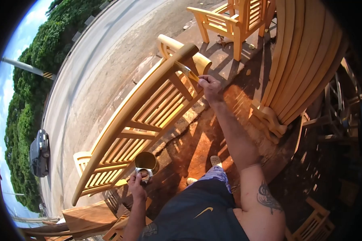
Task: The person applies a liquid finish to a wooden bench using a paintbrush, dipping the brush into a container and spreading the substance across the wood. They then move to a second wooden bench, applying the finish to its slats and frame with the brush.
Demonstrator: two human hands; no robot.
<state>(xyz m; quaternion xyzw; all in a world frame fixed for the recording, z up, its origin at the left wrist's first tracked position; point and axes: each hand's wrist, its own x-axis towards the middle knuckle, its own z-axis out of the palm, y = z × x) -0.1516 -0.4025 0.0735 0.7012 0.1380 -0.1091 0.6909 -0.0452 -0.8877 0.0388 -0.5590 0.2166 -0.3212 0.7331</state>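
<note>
My right hand (210, 86) is closed around the handle of a paintbrush (192, 75). The brush's bristles lie against the back of a slatted wooden bench (134, 120), close under the far end of its curved top rail. Low on the left, my left hand (137, 184) grips a round metal can (147, 161) by its side. The can is tipped so its brownish inside shows, and it sits beside the near end of the bench. What the can holds is not clear.
A wooden armchair (225, 22) stands beyond the bench. Tall curved wooden slats (301, 60) rise on the right. More wooden furniture (311, 225) is at the lower right, and boards (88, 215) lie at lower left. A dark car (39, 152) is on the road (74, 96).
</note>
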